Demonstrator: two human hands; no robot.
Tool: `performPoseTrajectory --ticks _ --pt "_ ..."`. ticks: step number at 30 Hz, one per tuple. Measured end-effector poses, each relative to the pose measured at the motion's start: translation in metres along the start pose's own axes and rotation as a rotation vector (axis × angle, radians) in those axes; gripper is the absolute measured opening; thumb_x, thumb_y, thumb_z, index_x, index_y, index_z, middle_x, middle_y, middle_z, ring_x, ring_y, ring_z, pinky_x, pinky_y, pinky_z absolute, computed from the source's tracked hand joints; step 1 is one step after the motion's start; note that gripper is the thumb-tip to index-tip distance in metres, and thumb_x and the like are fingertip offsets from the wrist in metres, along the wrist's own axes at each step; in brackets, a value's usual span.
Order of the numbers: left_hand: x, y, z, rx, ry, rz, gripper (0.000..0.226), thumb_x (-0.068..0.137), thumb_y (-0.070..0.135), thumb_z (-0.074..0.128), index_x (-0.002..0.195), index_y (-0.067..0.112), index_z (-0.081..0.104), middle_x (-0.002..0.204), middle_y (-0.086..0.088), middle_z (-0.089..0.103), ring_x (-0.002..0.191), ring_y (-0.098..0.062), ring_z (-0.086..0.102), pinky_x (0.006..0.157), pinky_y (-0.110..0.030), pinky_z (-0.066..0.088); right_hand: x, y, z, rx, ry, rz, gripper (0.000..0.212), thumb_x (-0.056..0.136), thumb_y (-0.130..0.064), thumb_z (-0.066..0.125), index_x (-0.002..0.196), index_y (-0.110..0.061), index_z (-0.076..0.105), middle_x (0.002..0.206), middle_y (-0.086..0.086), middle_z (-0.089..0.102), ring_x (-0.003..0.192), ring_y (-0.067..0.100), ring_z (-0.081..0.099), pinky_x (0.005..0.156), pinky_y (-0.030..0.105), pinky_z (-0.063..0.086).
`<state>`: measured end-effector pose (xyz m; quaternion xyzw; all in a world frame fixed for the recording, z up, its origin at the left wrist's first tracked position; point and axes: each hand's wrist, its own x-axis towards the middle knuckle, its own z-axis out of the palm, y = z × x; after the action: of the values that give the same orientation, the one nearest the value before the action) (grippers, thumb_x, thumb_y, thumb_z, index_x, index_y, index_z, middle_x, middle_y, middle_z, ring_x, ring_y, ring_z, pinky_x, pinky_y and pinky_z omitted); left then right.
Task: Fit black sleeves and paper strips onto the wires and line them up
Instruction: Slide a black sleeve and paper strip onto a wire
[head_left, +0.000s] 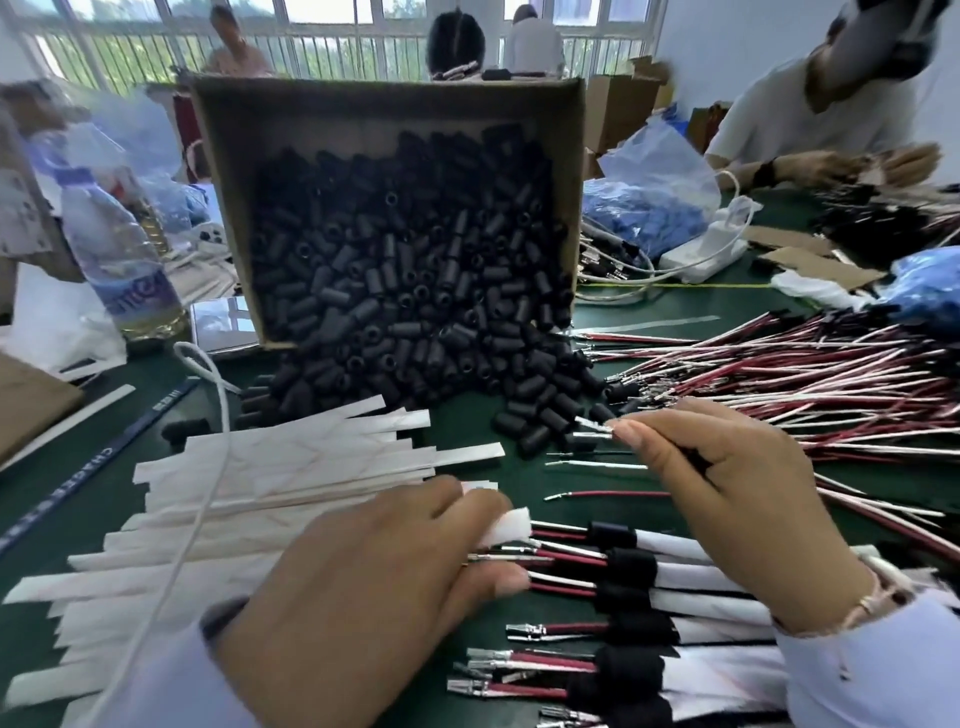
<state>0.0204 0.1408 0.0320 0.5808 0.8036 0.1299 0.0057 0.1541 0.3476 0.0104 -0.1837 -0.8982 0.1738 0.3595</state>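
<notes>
Black sleeves (415, 291) spill from a tipped cardboard box (228, 171) onto the green table. White paper strips (260, 478) lie fanned out at the left. Red and white wires (779, 384) are piled at the right. My left hand (374, 587) pinches the end of a paper strip (511, 525) just above a row of finished wires (639, 613), each with a black sleeve and paper wrap. My right hand (727, 499) pinches a pair of wires (595, 431) by their metal tips, close to loose sleeves.
A water bottle (119, 249) and a phone (223, 325) stand left of the box. Blue plastic bags (654, 197) and a white charger (711, 254) lie behind the wires. Other people sit around the table, one working at the right (810, 124).
</notes>
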Motion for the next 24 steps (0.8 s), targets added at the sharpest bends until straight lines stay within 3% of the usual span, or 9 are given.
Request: performPoseTrajectory --ticks 2,5,10,12,18,24 --pt "0.023 0.009 -0.004 0.069 0.129 0.132 0.066 0.080 0.065 -0.008 0.125 0.042 0.035 0.106 0.017 0.054 0.090 -0.005 0.056 0.067 -0.025 0.044 0.000 0.001 -0.003 0.050 0.035 0.009 0.031 0.091 -0.051 0.047 0.091 -0.035 0.074 0.064 -0.013 0.055 0.064 0.009 0.056 0.054 0.032 0.047" --pt "0.063 0.013 -0.011 0.024 0.256 0.201 0.066 0.088 0.058 -0.001 0.122 0.037 0.050 0.098 0.014 0.062 0.086 -0.007 0.061 0.067 -0.031 0.048 0.002 0.003 -0.009 0.115 0.103 0.036 0.019 0.091 -0.046 0.053 0.094 -0.040 0.070 0.063 -0.008 0.053 0.062 0.014 0.053 0.051 0.037 0.045" --pt "0.086 0.002 -0.005 -0.155 0.261 0.252 0.047 0.097 0.048 0.022 0.111 0.027 0.061 0.093 0.015 0.066 0.082 -0.008 0.063 0.068 -0.035 0.050 0.004 0.004 -0.020 0.181 0.122 0.002 0.020 0.091 -0.047 0.051 0.103 -0.044 0.067 0.068 -0.011 0.050 0.064 0.013 0.052 0.053 0.025 0.038" --pt "0.088 0.000 -0.002 -0.209 0.285 0.281 0.040 0.098 0.044 0.027 0.109 0.027 0.062 0.093 0.016 0.066 0.082 -0.008 0.063 0.067 -0.036 0.051 0.003 0.001 -0.022 0.174 0.118 -0.025 0.020 0.092 -0.043 0.053 0.104 -0.040 0.069 0.066 -0.011 0.048 0.063 0.014 0.052 0.052 0.028 0.039" --pt "0.087 0.000 -0.001 -0.319 0.279 0.324 0.028 0.100 0.041 0.030 0.106 0.033 0.056 0.093 0.019 0.065 0.085 -0.002 0.062 0.070 -0.035 0.050 -0.001 -0.003 -0.028 0.164 0.148 -0.104 0.021 0.093 -0.035 0.055 0.098 -0.027 0.074 0.067 -0.003 0.051 0.062 0.018 0.053 0.052 0.033 0.042" --pt "0.086 -0.001 -0.006 -0.359 0.246 0.355 0.024 0.099 0.041 0.033 0.105 0.035 0.055 0.093 0.020 0.063 0.087 -0.003 0.062 0.071 -0.035 0.051 -0.001 -0.004 -0.028 0.203 0.139 -0.129 0.016 0.094 -0.036 0.054 0.102 -0.030 0.068 0.065 0.004 0.050 0.059 0.021 0.051 0.052 0.032 0.038"
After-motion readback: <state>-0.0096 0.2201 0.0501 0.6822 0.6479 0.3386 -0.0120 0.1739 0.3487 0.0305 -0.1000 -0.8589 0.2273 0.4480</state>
